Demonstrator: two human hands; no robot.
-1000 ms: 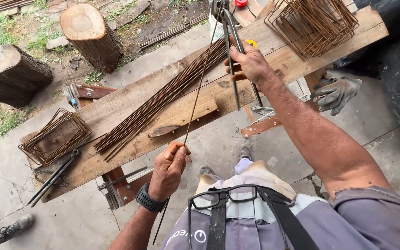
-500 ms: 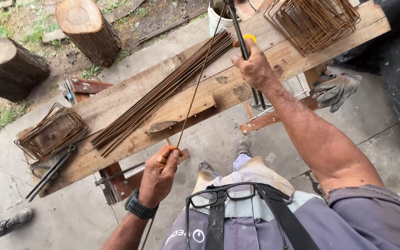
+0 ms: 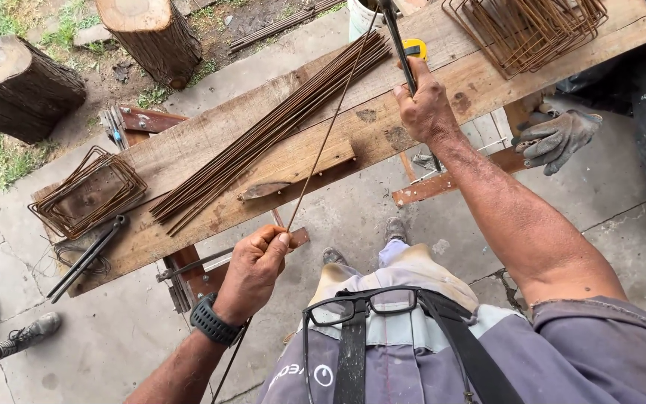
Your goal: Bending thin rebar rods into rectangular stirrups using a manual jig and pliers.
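While the long wooden bench (image 3: 480, 78) carries a bundle of rusty rods (image 3: 263, 135) along its top, the right hand (image 3: 424, 108) grips a dark metal bar (image 3: 398, 41) upright and the left hand (image 3: 252, 269) pinches one thin rod (image 3: 323, 146) slanting across the bench edge.

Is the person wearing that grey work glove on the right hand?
No. The right hand is bare and grips a dark metal bar, while the grey work glove hangs off the wooden bench.
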